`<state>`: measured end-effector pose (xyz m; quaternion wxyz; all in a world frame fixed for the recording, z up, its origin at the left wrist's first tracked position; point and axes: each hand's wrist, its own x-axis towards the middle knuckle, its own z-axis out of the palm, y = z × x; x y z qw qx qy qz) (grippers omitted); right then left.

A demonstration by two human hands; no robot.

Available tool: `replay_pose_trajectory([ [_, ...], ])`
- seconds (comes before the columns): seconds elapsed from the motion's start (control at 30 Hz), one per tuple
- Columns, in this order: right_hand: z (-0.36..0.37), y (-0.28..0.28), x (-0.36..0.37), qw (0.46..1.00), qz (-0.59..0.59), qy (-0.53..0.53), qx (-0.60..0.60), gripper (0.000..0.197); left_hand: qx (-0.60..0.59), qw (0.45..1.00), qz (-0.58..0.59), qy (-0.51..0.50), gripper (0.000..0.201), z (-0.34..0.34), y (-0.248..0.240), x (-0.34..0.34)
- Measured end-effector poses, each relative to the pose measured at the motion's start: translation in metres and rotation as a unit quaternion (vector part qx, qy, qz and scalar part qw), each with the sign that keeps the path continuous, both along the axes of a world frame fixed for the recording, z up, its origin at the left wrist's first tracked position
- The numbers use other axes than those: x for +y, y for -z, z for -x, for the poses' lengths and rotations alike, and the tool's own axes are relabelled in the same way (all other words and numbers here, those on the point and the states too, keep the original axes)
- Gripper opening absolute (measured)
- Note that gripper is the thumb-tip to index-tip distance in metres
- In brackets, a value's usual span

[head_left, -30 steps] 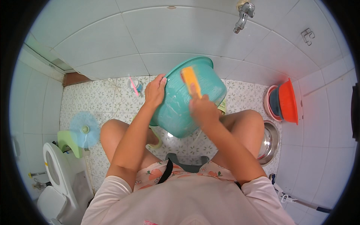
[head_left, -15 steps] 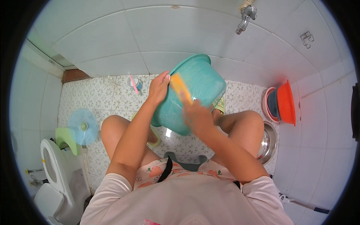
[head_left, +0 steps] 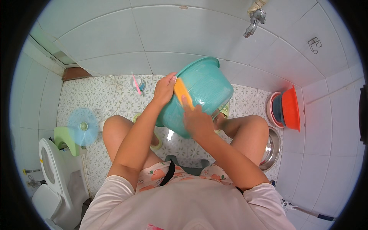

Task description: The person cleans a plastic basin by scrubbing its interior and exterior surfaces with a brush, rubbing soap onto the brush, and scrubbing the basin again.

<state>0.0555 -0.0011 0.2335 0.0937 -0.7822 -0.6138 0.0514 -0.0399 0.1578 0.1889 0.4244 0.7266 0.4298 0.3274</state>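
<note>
A teal plastic basin (head_left: 210, 82) is tilted on its side between my knees, its outer wall turned up and streaked with whitish suds. My left hand (head_left: 165, 88) grips its rim at the upper left, fingers wrapped over the edge. Closed round an orange scrubbing brush (head_left: 183, 91), my right hand (head_left: 197, 119) is slightly blurred by motion. The brush lies against the basin's outer wall, its far end close to my left fingers. Its underside is hidden.
Nested basins, an orange one (head_left: 291, 109) outermost, lean by the right wall above a metal bowl (head_left: 271, 149). A tap (head_left: 255, 23) juts from the wall ahead. At left are a toilet (head_left: 51, 168), a green stool (head_left: 63, 137) and a cup (head_left: 135, 82) with a pink toothbrush (head_left: 136, 86).
My right hand and the brush have shifted slightly along the basin wall. The basin sits a little farther right in view, and my left hand keeps its hold on the rim.
</note>
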Motion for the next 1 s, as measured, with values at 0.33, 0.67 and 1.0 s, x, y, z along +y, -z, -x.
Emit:
replay_pose_trajectory([
  [0.33, -0.043, 0.004, 0.012, 0.997, -0.05, 0.062, 0.009, 0.057, 0.033, 0.997, -0.068, -0.012, 0.029, -0.006, -0.006, -0.006],
  [0.67, -0.058, -0.007, 0.004, 0.994, -0.021, 0.103, 0.019, 0.059, 0.05, 0.996, -0.078, -0.015, 0.026, -0.005, -0.006, -0.005],
  [1.0, -0.033, 0.007, -0.013, 0.999, -0.006, 0.018, -0.039, 0.061, 0.043, 0.994, -0.089, -0.038, 0.027, -0.001, -0.004, -0.002],
])
